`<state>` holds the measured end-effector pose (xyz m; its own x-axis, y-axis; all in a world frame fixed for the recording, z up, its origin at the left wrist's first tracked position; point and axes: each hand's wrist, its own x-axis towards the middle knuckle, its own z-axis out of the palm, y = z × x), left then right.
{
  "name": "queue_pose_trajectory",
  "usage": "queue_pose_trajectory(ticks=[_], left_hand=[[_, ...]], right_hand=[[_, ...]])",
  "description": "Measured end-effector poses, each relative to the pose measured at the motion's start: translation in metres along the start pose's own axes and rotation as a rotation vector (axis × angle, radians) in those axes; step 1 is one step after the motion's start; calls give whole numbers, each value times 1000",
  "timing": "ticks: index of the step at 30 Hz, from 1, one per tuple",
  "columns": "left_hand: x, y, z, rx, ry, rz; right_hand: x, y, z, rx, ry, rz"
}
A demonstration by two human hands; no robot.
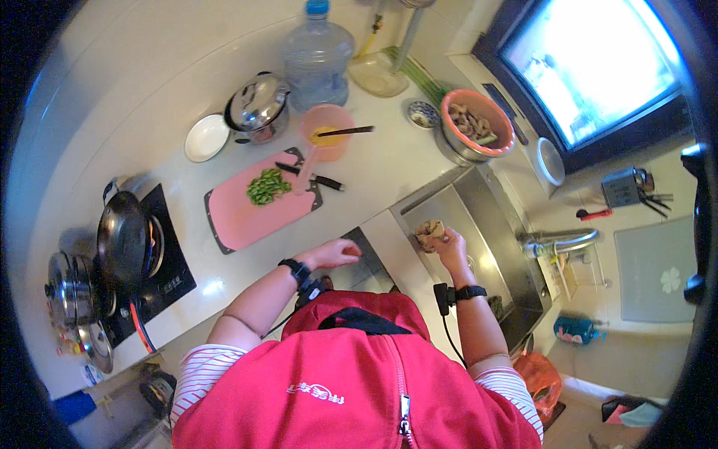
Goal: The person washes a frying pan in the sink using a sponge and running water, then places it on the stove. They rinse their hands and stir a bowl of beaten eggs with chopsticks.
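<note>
My right hand [451, 250] pinches a crumpled beige cloth [429, 234] above the left part of the stainless steel sink [477, 224]. My left hand [336, 254] hovers just off the counter's front edge, loosely curled with nothing visible in it. Beyond it on the counter [370, 179], a pink cutting board [241, 224] bears a heap of chopped greens [268, 187]. A black-handled knife [328, 182] lies across the board's far right corner. Behind the board, a pink handled container [331, 115] holds yellow liquid, perhaps beaten egg, with dark chopsticks [353, 131] resting in it.
At left, a frying pan [124, 241] sits over a lit gas burner, its handle reaching the counter edge. A lidded pot [261, 106], white bowl [207, 138] and large water bottle [317, 62] line the back. Beside the sink stands an orange-rimmed basin [507, 126] of food pieces.
</note>
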<state>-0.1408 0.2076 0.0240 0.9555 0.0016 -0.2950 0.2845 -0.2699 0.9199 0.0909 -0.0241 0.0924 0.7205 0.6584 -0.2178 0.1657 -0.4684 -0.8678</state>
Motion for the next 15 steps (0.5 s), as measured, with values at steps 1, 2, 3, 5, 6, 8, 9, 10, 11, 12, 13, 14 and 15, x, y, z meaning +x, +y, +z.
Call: queue_pose_trajectory(ticks=[1,2,3,5,6,8,9,10,11,12,13,14,15], left_hand=[[-23,-13,-3,-29,10,-93],[-46,-25,-5,-54,49,-118],[-70,-36,-5,-58,81,-154],[-110,-57,4,-336,152,-347],[-129,-67,11,-409,228,-382],[-166,-87,30,-543,397,-483],[-183,-96,40,-597,491,-557],[-198,-104,52,-589,552,-614],[-214,-112,66,-576,612,-695],[-232,-118,81,-599,681,-707],[-246,-124,97,-581,758,-758],[-259,-127,115,-538,816,-836],[-275,-130,136,-508,882,-917]], right_hand=[[9,-3,8,-87,5,-13],[18,-6,18,-182,21,-49],[24,-6,33,-70,-42,-83],[33,-7,60,-60,-203,-150],[41,-10,67,-247,-224,-239],[57,-16,77,-423,-295,-106],[66,-20,80,-539,-338,64],[71,-24,82,-504,-373,49],[75,-27,85,-669,-366,-84],[75,-30,87,-847,-305,-290],[77,-34,92,-866,-291,-342],[79,-38,96,-809,-264,-348],[80,-41,101,-669,-258,-330]])
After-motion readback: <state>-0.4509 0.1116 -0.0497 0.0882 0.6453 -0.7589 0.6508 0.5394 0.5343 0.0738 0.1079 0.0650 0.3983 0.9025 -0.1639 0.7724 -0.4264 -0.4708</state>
